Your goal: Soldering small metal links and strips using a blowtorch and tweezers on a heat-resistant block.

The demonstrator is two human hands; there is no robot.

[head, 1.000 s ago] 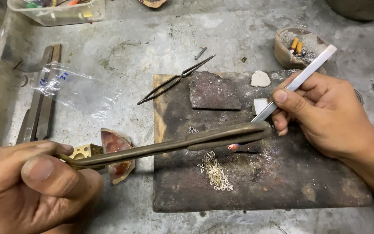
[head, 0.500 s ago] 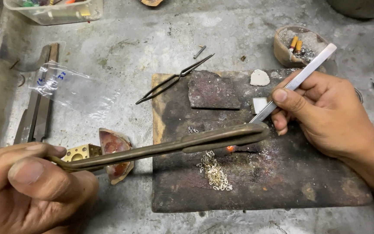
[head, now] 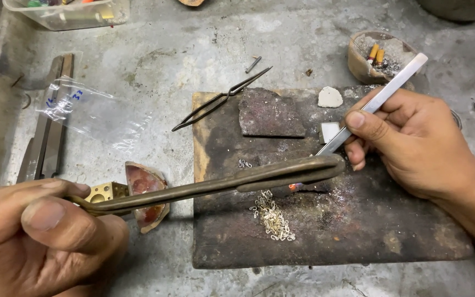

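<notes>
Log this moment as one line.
left hand: holds torch | right hand: holds tweezers | flame at block | links beside

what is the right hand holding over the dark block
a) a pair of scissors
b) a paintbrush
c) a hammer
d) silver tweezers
d: the right hand pinches silver tweezers between thumb and fingers, their tip angled down toward the small glowing spot on the dark block.
</notes>
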